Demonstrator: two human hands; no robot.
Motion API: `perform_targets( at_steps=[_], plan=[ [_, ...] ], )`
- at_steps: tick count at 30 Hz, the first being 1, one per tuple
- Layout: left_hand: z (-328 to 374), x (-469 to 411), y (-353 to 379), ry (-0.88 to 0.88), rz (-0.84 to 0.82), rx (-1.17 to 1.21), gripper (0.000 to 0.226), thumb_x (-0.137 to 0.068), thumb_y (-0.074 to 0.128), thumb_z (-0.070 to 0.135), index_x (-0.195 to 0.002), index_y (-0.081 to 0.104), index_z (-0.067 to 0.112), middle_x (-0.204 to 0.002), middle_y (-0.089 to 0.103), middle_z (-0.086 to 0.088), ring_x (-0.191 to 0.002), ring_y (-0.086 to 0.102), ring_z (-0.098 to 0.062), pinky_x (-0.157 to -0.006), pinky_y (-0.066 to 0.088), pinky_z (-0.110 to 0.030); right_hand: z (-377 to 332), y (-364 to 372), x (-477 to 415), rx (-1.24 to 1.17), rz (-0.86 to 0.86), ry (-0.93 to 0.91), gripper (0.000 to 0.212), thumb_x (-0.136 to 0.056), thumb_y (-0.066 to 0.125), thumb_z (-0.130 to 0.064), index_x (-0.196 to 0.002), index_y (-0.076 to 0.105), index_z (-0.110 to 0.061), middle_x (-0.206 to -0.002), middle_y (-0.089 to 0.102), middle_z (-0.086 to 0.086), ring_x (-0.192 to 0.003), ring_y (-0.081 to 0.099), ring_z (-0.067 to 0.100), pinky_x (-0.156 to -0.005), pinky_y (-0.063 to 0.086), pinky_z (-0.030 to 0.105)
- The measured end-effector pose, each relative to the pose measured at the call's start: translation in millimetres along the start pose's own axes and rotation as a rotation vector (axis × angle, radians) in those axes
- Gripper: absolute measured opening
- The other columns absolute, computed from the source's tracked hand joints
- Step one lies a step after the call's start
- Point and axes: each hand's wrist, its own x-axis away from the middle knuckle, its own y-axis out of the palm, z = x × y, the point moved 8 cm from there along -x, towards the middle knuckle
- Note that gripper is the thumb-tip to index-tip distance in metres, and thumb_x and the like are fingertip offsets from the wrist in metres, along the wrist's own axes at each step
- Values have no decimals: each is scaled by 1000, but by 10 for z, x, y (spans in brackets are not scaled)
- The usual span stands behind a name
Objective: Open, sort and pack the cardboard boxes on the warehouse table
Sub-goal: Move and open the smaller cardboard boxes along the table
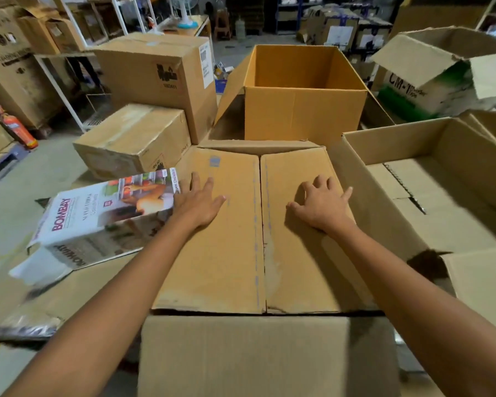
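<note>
Central box (229,253) sits nearest, mid-table, its two top flaps folded down and meeting along a centre seam; a third flap hangs out toward the near edge. Left hand (199,202) lies palm down on the left flap, fingers straight and spread, gripping nothing. Right hand (321,206) rests on the right flap, fingers apart and arched so the tips bear on the cardboard, nothing held. Printed white carton (103,216) marked BOMBAY lies on its side just left of the central box, close to the left wrist; whether they touch, cannot tell. Far centre, an open tan box (304,110) stands upright, flaps out. On the right, a wide open box (441,181) stands against the central box's side. Far left, a small shut box (132,138) sits in front of a larger shut box (161,78). Red fire extinguisher (17,127) stands on the floor, far left.
</note>
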Motion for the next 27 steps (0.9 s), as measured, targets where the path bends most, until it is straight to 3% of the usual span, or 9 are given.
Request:
perform_targets(
  at_steps=[7, 9, 12, 14, 16, 18, 22, 27],
  plan=[
    [61, 562, 144, 179, 40, -182, 71, -99, 23, 64, -159, 13, 26, -167, 0, -11, -153, -3, -35, -119, 0, -60, -625, 151, 746, -25, -37, -69, 82, -84, 48, -75, -148, 35, -25, -166, 4, 18, -151, 2, 45, -109, 0, 77],
    [69, 625, 145, 199, 45, -193, 71, -100, 23, 64, -159, 14, 27, -167, 0, -10, -153, -4, -34, -119, -2, -60, -730, 179, 847, 0, -60, -32, 82, -83, 57, -65, -149, 30, -24, -165, 3, 20, -150, 2, 48, -109, 3, 78],
    [58, 654, 113, 200, 40, -163, 71, -99, 25, 64, -159, 16, 27, -167, 1, -10, -153, -4, -33, -120, -2, -59, -825, 31, 921, -43, -55, 18, 61, -84, 63, -47, -136, 44, -21, -153, 32, 19, -142, 24, 50, -108, 20, 75],
    [69, 649, 102, 204, 36, -151, 71, -99, 26, 65, -158, 18, 27, -167, 4, -11, -153, -2, -34, -120, -1, -60, -853, -209, 952, -111, -3, 27, 45, -84, 62, -42, -123, 52, -20, -128, 52, 12, -123, 47, 41, -100, 41, 62],
    [103, 619, 63, 213, 41, -142, 70, -99, 28, 64, -157, 20, 26, -167, 7, -12, -153, 1, -34, -120, 1, -60, -847, -495, 968, -214, 45, 21, 37, -85, 63, -37, -117, 55, -20, -111, 60, 6, -103, 57, 31, -87, 52, 48],
    [170, 571, -17, 218, 31, -108, 69, -99, 31, 62, -156, 24, 24, -166, 12, -13, -153, 6, -34, -120, 8, -58, -796, -777, 980, -282, 63, 21, 33, -87, 65, -33, -116, 58, -19, -102, 63, 3, -92, 60, 23, -77, 56, 39],
    [448, 493, -230, 232, 21, -18, 68, -99, 41, 58, -154, 27, 20, -161, 24, -15, -150, 15, -37, -117, 19, -56, -477, -1265, 940, -368, 85, 88, 30, -87, 69, -26, -115, 63, -19, -99, 63, 1, -90, 65, 19, -79, 61, 38],
    [999, 544, -272, 289, 0, 69, 67, -98, 46, 53, -154, 26, 21, -156, 33, -12, -145, 25, -35, -113, 32, -53, 245, -1810, 964, -541, 169, 203, 20, -87, 67, -8, -106, 67, -14, -95, 67, 3, -82, 68, 16, -67, 62, 30]
  ],
)
